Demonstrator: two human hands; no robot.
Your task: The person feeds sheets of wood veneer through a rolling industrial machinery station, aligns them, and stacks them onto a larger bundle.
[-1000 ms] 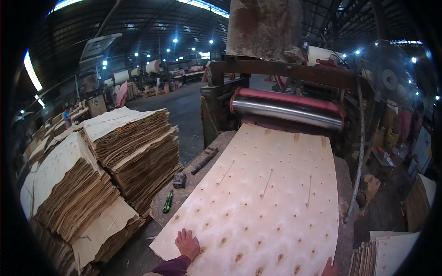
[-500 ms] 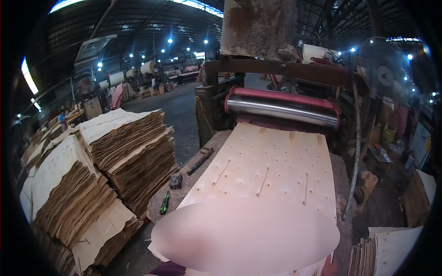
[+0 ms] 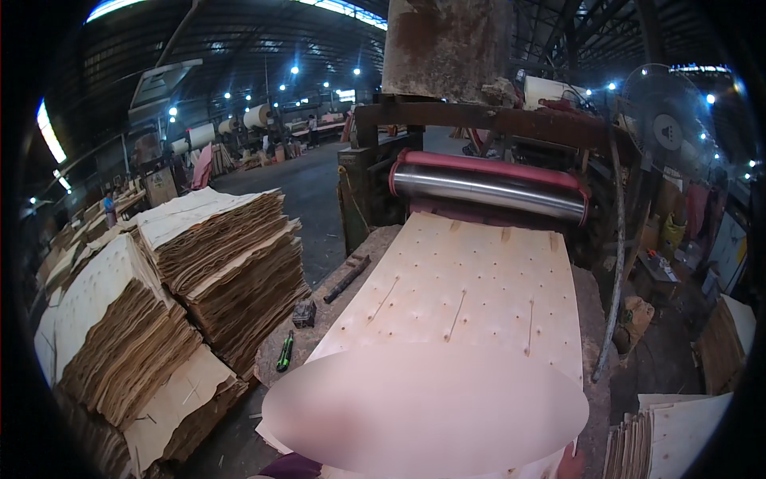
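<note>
1. Here, a long, pale veneer sheet is lying along the bench, its far end pointing at the machine; small dark knots are dotting it, and three thin dark lines are running lengthwise.
2. The left hand is showing only as a reddish smudge over the sheet's near left part, probably resting on it; a blurred oval is covering it, so whether it is open or closed I cannot tell. A purple sleeve is emerging below.
3. The right hand is appearing at the lower edge, beside the sheet's near right corner; too little is showing to tell its grip.
4. Beyond the sheet's far end, a shiny steel roller is lying crosswise, with a red roller running along above it.
5. On the bench, left of the sheet, a green-and-black cutter, a dark block and a dark bar are lying in a row.
6. Tall veneer stacks are standing at left; another pile is sitting at lower right.
</note>
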